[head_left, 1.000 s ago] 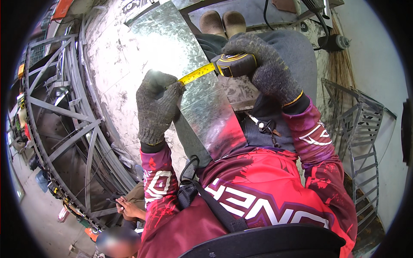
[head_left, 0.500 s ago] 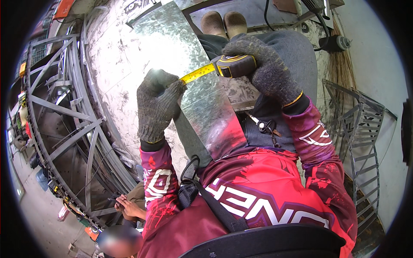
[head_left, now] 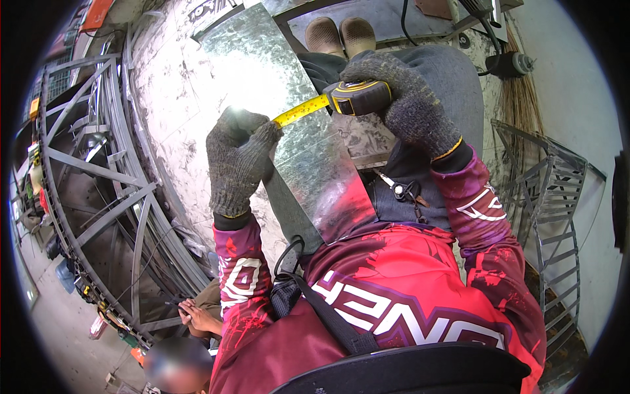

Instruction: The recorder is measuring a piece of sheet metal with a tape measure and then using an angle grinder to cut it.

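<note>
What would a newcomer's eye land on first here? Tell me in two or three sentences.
First, the yellow tape measure at top centre, its case gripped in the gloved right hand and its blade pinched by the fingers of the gloved left hand. It stretches across a shiny galvanised metal sheet glaring with reflected light, which runs from the top down to the person's lap. To the left lies a curved grey steel frame.
</note>
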A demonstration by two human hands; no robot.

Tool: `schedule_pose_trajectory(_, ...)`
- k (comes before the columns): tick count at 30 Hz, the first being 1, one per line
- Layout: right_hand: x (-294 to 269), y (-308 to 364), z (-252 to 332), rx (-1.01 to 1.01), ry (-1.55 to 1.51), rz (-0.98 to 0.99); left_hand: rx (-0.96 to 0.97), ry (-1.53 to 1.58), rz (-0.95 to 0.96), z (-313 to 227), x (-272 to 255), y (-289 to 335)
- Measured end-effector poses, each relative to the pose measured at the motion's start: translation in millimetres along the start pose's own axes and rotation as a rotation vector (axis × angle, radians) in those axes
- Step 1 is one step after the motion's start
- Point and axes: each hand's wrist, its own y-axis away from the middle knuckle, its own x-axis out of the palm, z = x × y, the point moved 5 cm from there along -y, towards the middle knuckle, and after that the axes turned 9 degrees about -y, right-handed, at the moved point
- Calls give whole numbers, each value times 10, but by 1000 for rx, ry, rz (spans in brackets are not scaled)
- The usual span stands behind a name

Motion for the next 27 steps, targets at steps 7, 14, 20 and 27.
schedule_pose_trajectory(7, 142, -163, 95, -1, -20, -12, 119, -72, -20, -24, -79, -66)
schedule_pose_trajectory(14, 262, -651, 398, 128, -127, 51, 120, 0, 122, -54, -323, -660)
schedule_pose_trajectory(20, 160, -188, 423, 84, 237, 0, 70, 86, 147, 141, -183, -210)
schedule_pose_trajectory(27, 323, 470, 521, 135, 65, 6, -16, 43, 193, 65, -2, 382)
